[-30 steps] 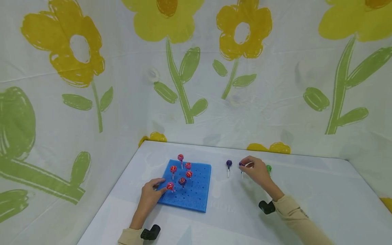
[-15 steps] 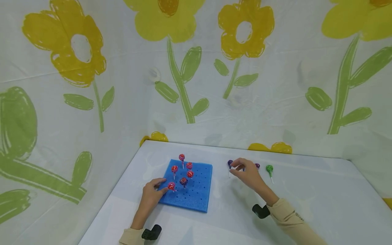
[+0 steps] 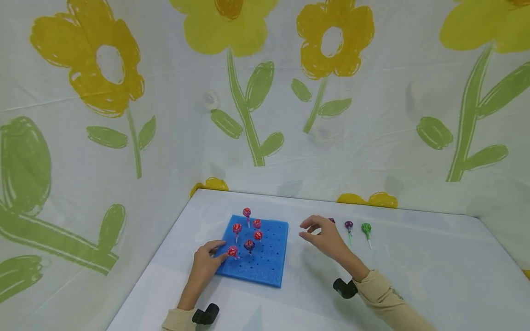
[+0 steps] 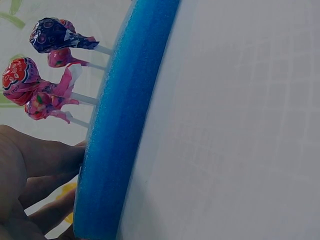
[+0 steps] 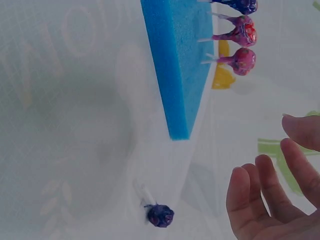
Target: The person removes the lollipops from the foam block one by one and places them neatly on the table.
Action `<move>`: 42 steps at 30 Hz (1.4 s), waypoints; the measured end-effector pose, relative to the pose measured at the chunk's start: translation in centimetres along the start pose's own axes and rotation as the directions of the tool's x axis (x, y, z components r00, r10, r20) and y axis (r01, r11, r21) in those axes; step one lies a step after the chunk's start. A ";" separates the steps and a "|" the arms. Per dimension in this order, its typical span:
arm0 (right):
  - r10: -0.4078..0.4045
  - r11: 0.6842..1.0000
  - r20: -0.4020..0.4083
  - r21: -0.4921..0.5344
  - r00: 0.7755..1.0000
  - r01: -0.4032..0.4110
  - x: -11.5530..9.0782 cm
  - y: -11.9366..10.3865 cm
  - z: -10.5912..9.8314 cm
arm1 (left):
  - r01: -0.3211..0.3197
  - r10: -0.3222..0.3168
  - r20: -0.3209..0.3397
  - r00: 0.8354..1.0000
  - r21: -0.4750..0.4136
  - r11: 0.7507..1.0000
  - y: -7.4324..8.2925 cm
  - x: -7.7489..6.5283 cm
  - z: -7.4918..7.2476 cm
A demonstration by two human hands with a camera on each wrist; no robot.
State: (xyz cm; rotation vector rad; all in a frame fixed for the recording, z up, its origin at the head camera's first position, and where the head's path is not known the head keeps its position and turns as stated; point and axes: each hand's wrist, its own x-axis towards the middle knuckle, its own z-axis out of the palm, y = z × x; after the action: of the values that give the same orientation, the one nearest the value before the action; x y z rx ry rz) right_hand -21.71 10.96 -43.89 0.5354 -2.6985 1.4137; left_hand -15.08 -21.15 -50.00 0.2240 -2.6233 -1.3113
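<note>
Board of blue foam [image 3: 269, 265] lies on the white table [image 3: 306, 299], and six lollipops [image 3: 249, 245] stand in it. The left hand [image 3: 204, 261] touches its left edge with relaxed fingers. The right hand [image 3: 329, 236], released and holding nothing, is near the loose lollipops [image 3: 366, 228].

From here I see a blue board [image 3: 265, 275], pink-and-red lollipops [image 3: 237, 228], a green lollipop [image 3: 366, 227], beige sleeves [image 3: 378, 290], and a yellow-flowered white backdrop [image 3: 372, 161].
</note>
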 end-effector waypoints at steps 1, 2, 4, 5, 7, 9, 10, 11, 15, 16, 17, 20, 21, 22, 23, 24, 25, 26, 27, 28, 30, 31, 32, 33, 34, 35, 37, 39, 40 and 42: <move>0.000 1.000 0.003 0.002 1.000 0.000 0.0 -0.1 0.1 | 0.001 -0.001 0.001 1.000 -0.003 1.000 0.0 0.0 0.0; 0.002 1.000 0.004 0.008 1.000 -0.002 -0.1 -0.2 0.2 | 0.001 -0.001 0.002 1.000 -0.003 1.000 0.0 -0.1 0.0; 0.005 1.000 0.006 0.018 1.000 -0.005 -0.2 -0.4 0.4 | 0.001 -0.001 0.001 1.000 -0.004 1.000 0.0 -0.1 -0.1; 0.006 1.000 0.008 0.024 1.000 -0.006 -0.3 -0.4 0.5 | 0.000 0.000 0.001 1.000 -0.005 1.000 0.0 -0.1 -0.1; 0.004 0.999 0.012 0.032 1.000 -0.005 -0.4 -0.6 0.7 | 0.000 0.000 0.002 1.000 -0.005 1.000 -0.1 -0.1 -0.1; -0.001 0.999 0.017 0.041 1.000 0.001 -0.5 -0.7 0.9 | 0.002 -0.002 0.002 1.000 -0.002 1.000 -0.1 -0.1 -0.1; -0.005 0.999 0.020 0.044 1.000 0.004 -0.5 -0.7 1.1 | 0.004 -0.004 0.001 1.000 -0.001 1.000 -0.2 -0.1 -0.1; -0.010 0.999 0.023 0.049 1.000 0.009 -0.5 -0.8 1.2 | 0.006 -0.006 0.002 1.000 0.001 1.000 -0.2 -0.1 -0.1; -0.022 0.998 0.038 0.054 0.999 0.020 -0.6 -1.2 1.8 | 0.010 -0.010 0.000 1.000 0.006 1.000 -0.3 -0.2 0.0; -0.025 0.998 0.042 0.056 0.999 0.023 -0.6 -1.3 1.9 | 0.010 -0.010 -0.001 1.000 0.006 1.000 -0.3 -0.2 0.0; -0.028 0.998 0.046 0.060 0.999 0.025 -0.6 -1.4 2.0 | 0.010 -0.010 -0.001 1.000 0.006 1.000 -0.2 -0.2 0.0; -0.050 0.996 0.062 0.074 0.997 0.046 -0.7 -1.6 2.4 | 0.009 -0.009 -0.002 1.000 0.006 1.000 -0.3 -0.2 0.0; -0.059 0.996 0.066 0.077 0.996 0.054 -0.7 -1.7 2.5 | 0.008 -0.008 -0.003 1.000 0.006 1.000 -0.3 -0.1 0.0; -0.070 0.994 0.071 0.085 0.995 0.064 -0.7 -1.8 2.6 | 0.006 -0.006 -0.003 1.000 0.007 1.000 -0.3 -0.1 0.0; -0.080 0.993 0.075 0.089 0.994 0.073 -0.7 -1.9 2.8 | 0.006 -0.006 -0.004 1.000 0.007 1.000 -0.3 -0.1 0.0; -0.089 0.993 0.079 0.091 0.993 0.081 -0.7 -1.9 2.9 | 0.005 -0.005 -0.004 1.000 0.007 1.000 -0.2 -0.1 0.0; -0.096 0.992 0.081 0.095 0.992 0.088 -0.7 -2.0 3.1 | 0.004 -0.004 -0.004 1.000 0.008 1.000 -0.2 -0.1 -0.1; -0.102 0.991 0.082 0.097 0.991 0.094 -0.7 -2.1 3.3 | 0.002 -0.002 -0.003 1.000 0.008 1.000 -0.1 -0.1 -0.1; -0.106 0.990 0.087 0.102 0.991 0.097 -0.7 -2.2 3.5 | 0.002 -0.002 -0.004 1.000 0.008 1.000 -0.1 0.0 -0.1; -0.110 0.989 0.090 0.108 0.990 0.100 -0.7 -2.3 3.6 | 0.001 -0.001 -0.003 1.000 0.006 1.000 0.0 0.0 -0.1; -0.116 0.988 0.093 0.108 0.989 0.106 -0.7 -2.5 4.0 | -0.001 0.001 -0.001 1.000 0.001 1.000 0.0 0.1 -0.1; -0.121 0.988 0.095 0.108 0.988 0.111 -0.7 -2.6 4.2 | -0.001 0.001 -0.003 1.000 -0.002 1.000 0.0 0.1 0.0; -0.123 0.988 0.098 0.106 0.988 0.113 -0.7 -2.7 4.4 | -0.002 0.002 -0.003 1.000 -0.003 1.000 0.0 0.1 0.0; -0.126 0.988 0.103 0.106 0.987 0.115 -0.6 -2.8 4.6 | -0.002 0.002 -0.004 1.000 -0.003 1.000 0.0 0.2 0.0; -0.130 0.987 0.105 0.105 0.986 0.119 -0.6 -2.9 4.8 | -0.001 0.001 -0.005 1.000 -0.002 1.000 -0.1 0.2 0.0; -0.132 0.987 0.109 0.102 0.985 0.121 -0.6 -2.9 5.0 | 0.000 0.000 -0.007 1.000 -0.003 1.000 -0.1 0.2 0.0; -0.137 0.986 0.117 0.106 0.984 0.125 -0.5 -3.1 5.4 | 0.002 -0.002 -0.008 1.000 -0.001 1.000 -0.1 0.2 0.0; -0.142 0.985 0.124 0.120 0.982 0.127 -0.5 -3.2 5.8 | 0.002 -0.002 -0.007 1.000 0.000 1.000 -0.2 0.2 0.0; -0.143 0.984 0.128 0.127 0.981 0.127 -0.4 -3.2 6.0 | 0.002 -0.002 -0.007 1.000 -0.001 1.000 -0.1 0.2 0.0; -0.145 0.982 0.135 0.142 0.980 0.126 -0.4 -3.3 6.3 | 0.002 -0.002 -0.005 1.000 -0.001 1.000 -0.1 0.2 0.0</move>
State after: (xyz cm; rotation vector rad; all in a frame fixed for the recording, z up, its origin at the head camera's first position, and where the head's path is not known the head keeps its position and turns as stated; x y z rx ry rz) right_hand -19.49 4.26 -45.05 0.8468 -2.6256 1.5829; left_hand -15.32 -21.24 -50.07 0.2295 -2.6188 -1.3113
